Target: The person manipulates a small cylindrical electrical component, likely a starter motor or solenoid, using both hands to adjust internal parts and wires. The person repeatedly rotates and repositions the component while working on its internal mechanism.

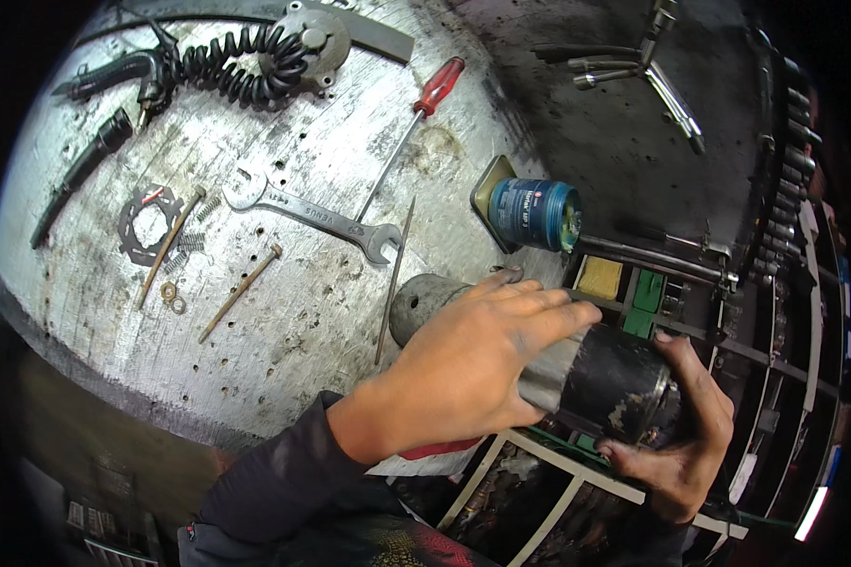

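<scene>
A cylindrical metal motor body (pixel 619 376), grey at one end and black at the other, lies between my two hands at the bench's right edge. My left hand (pixel 473 350) lies over its grey part, with the fingers wrapped across the top. My right hand (pixel 686 425) grips the black end, the thumb and fingers on opposite sides. My palm and fingers hide much of the middle. Near the grey end lies a thin pointed rod (pixel 396 283), and beyond it a double open-ended wrench (pixel 312 213).
Behind the wrench lies a red-handled screwdriver (pixel 437 90). A blue jar (pixel 537 214) lies tipped at the bench edge. Long bolts (pixel 240 294), springs, nuts and a toothed ring (pixel 134 227) are at left. A coiled black cable (pixel 246 66) is at the back; tool racks (pixel 775 369) line the right.
</scene>
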`<state>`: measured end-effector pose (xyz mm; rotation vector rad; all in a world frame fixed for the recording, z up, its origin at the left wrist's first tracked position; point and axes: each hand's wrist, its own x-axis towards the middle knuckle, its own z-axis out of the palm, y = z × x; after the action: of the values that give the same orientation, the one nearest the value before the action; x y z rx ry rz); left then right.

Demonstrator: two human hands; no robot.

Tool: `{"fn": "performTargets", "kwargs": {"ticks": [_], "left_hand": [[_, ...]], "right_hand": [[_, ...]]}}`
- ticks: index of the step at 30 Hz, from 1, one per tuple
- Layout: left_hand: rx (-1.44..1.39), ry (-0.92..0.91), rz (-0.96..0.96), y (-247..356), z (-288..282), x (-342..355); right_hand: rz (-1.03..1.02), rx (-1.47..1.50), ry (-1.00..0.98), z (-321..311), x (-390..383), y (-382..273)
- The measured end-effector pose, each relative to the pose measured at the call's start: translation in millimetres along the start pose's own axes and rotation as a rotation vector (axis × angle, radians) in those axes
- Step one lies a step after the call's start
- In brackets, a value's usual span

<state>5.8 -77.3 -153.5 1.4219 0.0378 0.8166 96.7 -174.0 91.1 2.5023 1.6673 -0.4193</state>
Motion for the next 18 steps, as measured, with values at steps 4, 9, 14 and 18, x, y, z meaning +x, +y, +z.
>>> {"fn": "performTargets", "kwargs": {"ticks": [4,9,14,18], "left_hand": [[0.002,-0.036,-0.002,-2.5,-0.2,1.0],[0.055,-0.072,-0.036,13.3,-6.3,4.7],[0.053,-0.185,-0.001,50.2,-21.5,23.5],[-0.149,-0.268,-0.059,65.9,-14.2,40.3]], "right_hand": [[-0.002,-0.016,-0.010,-3.1,4.8,-3.5],[-0.079,0.011,0.059,4.0,2.7,-2.1],[-0.112,0.205,0.013,-10.3,-13.1,15.7],[-0.151,0.285,0.089,-23.5,-30.4,28.7]]}}
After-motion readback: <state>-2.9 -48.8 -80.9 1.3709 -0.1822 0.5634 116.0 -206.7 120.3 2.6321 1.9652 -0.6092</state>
